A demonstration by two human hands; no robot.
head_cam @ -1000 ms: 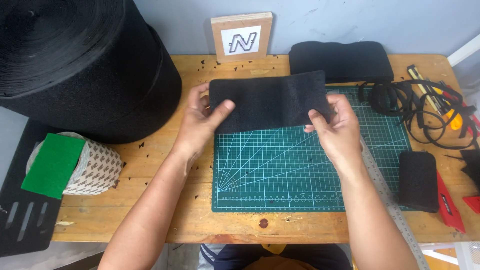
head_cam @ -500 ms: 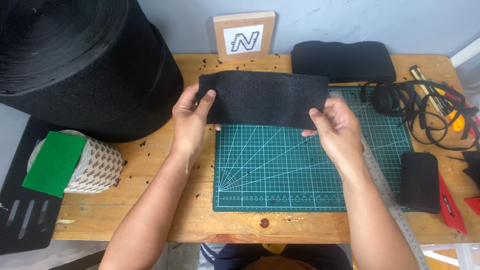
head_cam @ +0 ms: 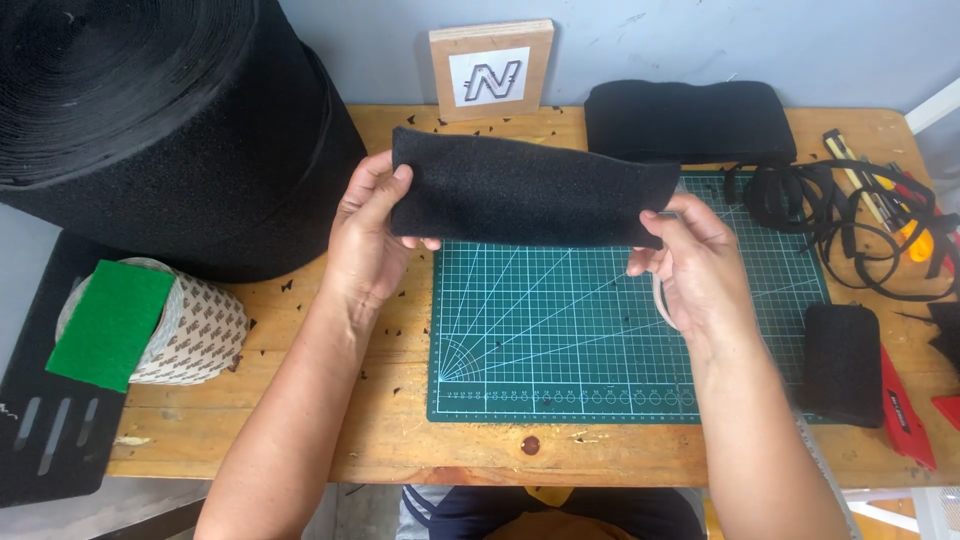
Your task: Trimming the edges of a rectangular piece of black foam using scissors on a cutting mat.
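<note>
Fingertips of the left hand pinch the near corner of a black felt strip, thumb in front and the other fingers tucked behind it. The right hand does the same at the far end, thumb and forefinger closed on the lower corner. Held that way at both ends, the strip hangs flat and stretched in the air above the green cutting mat, its face turned toward the person, so the whole length can be looked over without sagging. It touches nothing but the two hands.

Under it the mat lies square on a wooden bench scattered with small dark offcuts. A huge roll of the same black felt stands at the left end, just beside a roll of patterned tape with a green pad lying on it. A folded stack of black felt rests at the back edge, near a small wooden plaque leaning on the pale blue-grey wall. To the right are tangled black straps, a small black block and a red cutter, all well apart from the hands.
</note>
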